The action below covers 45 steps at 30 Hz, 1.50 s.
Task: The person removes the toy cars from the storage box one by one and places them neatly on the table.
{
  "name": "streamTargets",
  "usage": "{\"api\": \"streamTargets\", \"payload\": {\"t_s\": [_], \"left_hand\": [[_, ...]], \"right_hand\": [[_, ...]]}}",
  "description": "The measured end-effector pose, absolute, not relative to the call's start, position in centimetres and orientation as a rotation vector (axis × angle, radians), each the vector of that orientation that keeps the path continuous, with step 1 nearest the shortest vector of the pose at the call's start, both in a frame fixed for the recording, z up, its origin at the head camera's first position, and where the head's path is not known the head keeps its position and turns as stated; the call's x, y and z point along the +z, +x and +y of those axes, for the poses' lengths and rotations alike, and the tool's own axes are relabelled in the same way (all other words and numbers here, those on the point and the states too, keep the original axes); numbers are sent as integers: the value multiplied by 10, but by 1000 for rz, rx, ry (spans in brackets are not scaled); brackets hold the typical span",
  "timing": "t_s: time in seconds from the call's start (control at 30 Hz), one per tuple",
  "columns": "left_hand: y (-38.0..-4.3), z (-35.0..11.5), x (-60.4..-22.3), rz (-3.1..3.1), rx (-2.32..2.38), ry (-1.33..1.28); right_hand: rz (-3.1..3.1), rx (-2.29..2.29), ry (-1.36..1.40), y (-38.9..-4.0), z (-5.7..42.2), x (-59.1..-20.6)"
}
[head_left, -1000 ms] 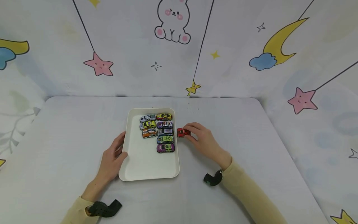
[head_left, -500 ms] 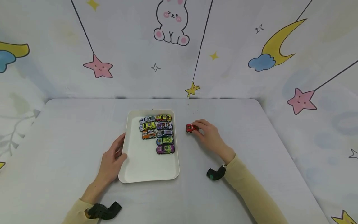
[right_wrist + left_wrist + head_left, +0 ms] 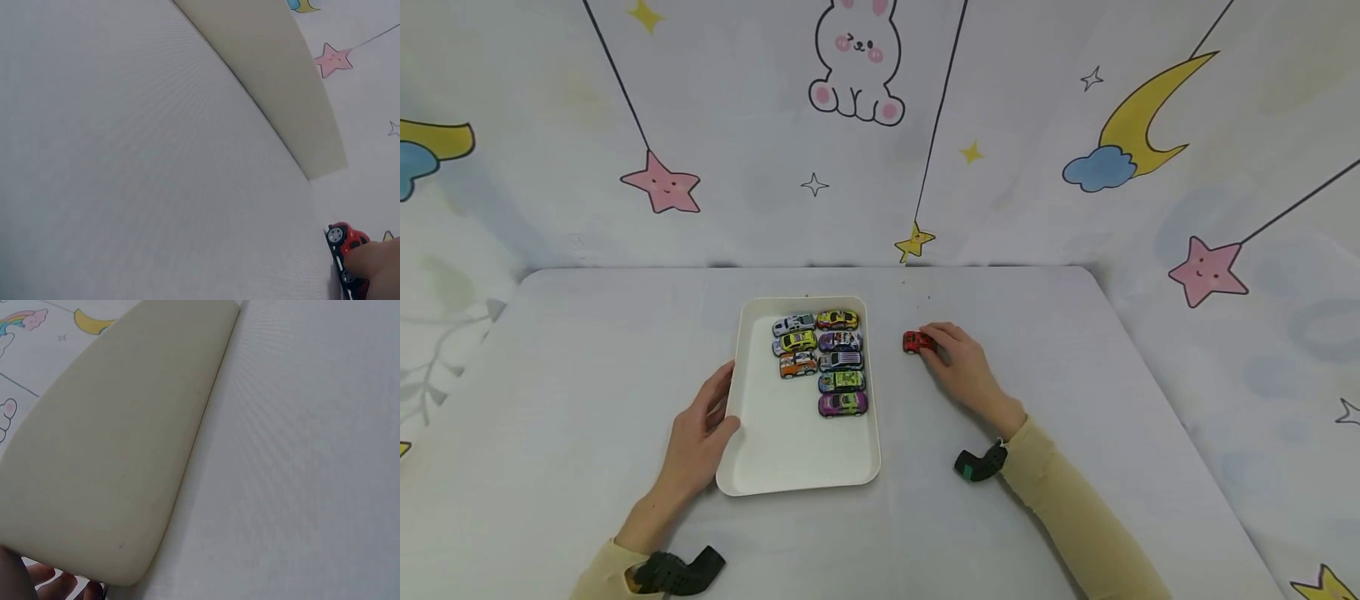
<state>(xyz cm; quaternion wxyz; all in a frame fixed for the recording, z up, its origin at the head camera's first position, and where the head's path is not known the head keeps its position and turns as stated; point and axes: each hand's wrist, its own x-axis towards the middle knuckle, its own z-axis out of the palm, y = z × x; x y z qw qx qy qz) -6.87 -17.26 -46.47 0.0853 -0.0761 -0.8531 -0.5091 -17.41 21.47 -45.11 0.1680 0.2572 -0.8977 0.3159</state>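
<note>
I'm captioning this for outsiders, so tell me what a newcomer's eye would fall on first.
Most likely the eight bright toy cars clustered toward the far right of the white tray, which the left hand holds at its left side. Next, probably the lone red car outside the tray, to its right, pinched by the right hand. The winking rabbit printed on the backdrop, at top centre, may catch the eye too.

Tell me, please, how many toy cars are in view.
9: the white tray holds five toy cars in its right column and three in its left; the red toy car is right of the tray, held by the right hand. None seems hidden.
</note>
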Motion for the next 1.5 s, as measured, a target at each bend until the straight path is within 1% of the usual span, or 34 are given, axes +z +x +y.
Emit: {"api": "streamTargets", "payload": {"t_s": [0.33, 0.93, 1.5], "left_hand": [[-68, -174, -465, -2537, -1510, -234], [-69, -173, -465, -2527, -1511, -243], [-69, -173, -465, -2530, -1515, -243]], "right_hand": [[-2480, 913, 707, -181, 216, -466], [-2500, 979, 663, -195, 218, -467], [-2515, 996, 636, -191, 218, -466]]}}
